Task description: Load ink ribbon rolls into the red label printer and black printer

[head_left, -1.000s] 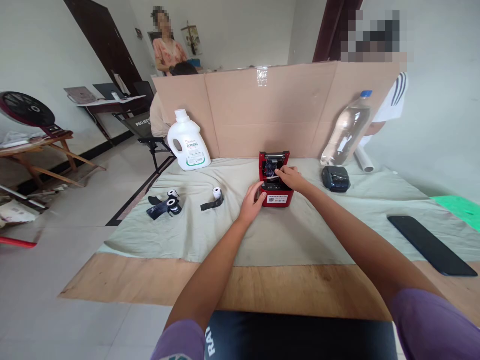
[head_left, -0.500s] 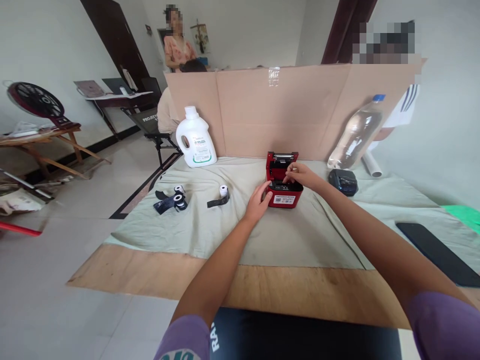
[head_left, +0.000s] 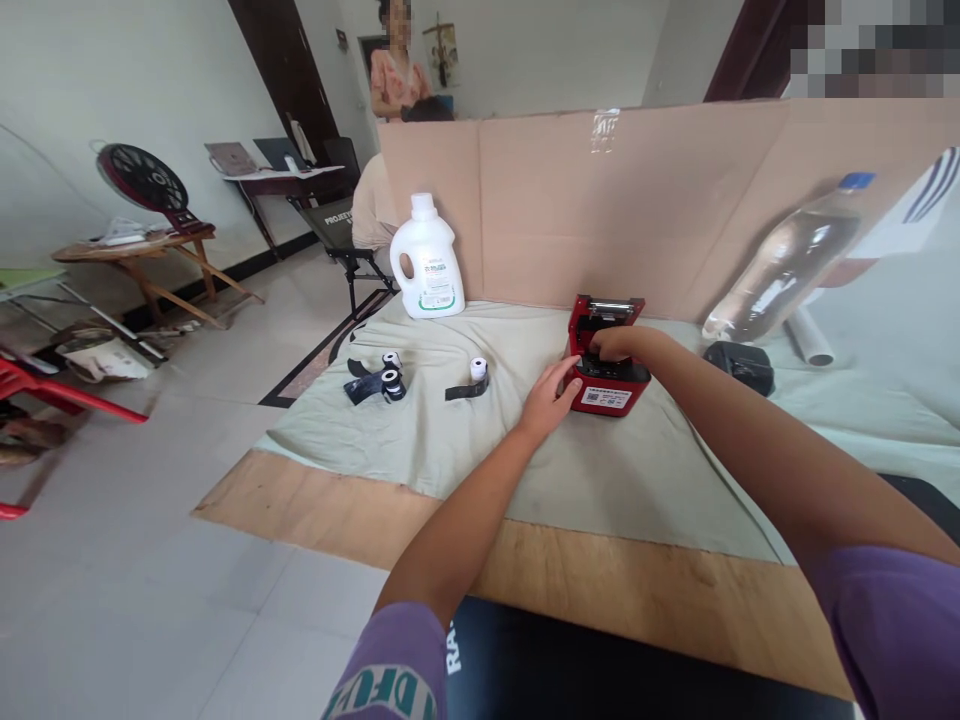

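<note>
A red and black receipt printer [head_left: 611, 398] stands on the cloth with its lid raised and a white label on its front. My left hand [head_left: 551, 398] grips its left side, thumb near the front corner. My right hand [head_left: 619, 345] reaches into the top compartment with curled fingers. Their tips are hidden inside, so what they hold cannot be made out. To the left lies a small white-ended roll [head_left: 478, 370] with a dark strip trailing from it. Further left, a cluster of similar rolls [head_left: 391, 384] has dark strips spread beside it.
A white detergent jug [head_left: 431, 265] and a large clear bottle [head_left: 787, 262] stand before the cardboard screen [head_left: 555, 210]. A black object [head_left: 739, 367] and a white tube [head_left: 810, 338] lie right of the printer. A dark flat object [head_left: 922, 500] is at the right edge. People are behind the screen.
The view has swung, so things sit further right or left than before. My right hand has gone deeper into the printer's compartment, its fingers more curled. My left hand stays on the printer.
</note>
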`<action>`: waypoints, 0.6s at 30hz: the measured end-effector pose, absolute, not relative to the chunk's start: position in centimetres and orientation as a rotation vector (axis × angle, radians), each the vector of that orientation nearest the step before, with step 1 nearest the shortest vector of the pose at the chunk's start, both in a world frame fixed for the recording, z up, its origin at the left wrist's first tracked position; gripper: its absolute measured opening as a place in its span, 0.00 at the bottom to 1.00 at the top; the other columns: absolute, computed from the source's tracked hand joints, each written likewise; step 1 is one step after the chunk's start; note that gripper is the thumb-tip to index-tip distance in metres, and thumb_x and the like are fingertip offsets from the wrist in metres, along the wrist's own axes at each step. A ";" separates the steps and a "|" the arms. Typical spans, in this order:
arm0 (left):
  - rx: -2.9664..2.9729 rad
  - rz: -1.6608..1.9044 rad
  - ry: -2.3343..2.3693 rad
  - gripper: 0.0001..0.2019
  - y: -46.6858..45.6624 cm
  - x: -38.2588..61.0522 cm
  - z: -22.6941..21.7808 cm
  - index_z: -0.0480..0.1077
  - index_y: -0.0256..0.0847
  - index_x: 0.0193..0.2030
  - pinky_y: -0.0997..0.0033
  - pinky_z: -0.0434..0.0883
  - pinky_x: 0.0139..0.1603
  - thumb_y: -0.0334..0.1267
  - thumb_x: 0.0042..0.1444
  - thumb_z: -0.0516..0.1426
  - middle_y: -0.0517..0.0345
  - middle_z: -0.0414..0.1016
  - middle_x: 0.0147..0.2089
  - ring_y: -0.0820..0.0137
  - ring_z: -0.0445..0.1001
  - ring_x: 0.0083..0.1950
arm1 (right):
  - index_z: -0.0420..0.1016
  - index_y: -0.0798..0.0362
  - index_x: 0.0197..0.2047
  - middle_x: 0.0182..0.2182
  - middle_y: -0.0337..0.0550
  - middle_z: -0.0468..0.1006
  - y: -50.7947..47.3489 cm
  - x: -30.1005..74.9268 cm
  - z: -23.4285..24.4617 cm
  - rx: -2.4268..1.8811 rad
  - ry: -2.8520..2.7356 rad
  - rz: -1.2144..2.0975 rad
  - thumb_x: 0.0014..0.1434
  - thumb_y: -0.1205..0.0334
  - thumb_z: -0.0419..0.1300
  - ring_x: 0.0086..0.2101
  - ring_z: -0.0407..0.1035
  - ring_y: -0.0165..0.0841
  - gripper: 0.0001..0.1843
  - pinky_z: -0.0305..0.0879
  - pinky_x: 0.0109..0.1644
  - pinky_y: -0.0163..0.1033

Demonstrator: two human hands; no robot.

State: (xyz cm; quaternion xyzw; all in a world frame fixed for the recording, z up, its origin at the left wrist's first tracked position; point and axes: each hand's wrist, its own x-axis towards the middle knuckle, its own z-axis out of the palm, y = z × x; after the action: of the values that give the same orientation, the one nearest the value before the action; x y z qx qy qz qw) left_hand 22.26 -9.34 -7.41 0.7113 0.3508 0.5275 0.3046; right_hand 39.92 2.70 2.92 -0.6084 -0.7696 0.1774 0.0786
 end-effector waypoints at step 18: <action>1.861 1.403 0.973 0.20 -8.9 22.6 -7.9 0.67 0.48 0.65 0.52 0.63 0.71 0.43 0.68 0.52 0.51 0.70 0.65 0.58 0.67 0.67 | 0.74 0.52 0.49 0.43 0.44 0.81 -3.2 22.9 9.3 -1.142 -2.364 0.466 0.61 0.56 0.60 0.42 0.73 0.40 0.15 0.68 0.47 0.41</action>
State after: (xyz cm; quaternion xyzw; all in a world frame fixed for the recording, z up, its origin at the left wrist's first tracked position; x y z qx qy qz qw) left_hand 22.64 -8.89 -7.88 0.7022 0.3673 0.5293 0.3030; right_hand 22.90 -3.20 9.27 -0.4163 -0.8616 0.1701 0.2355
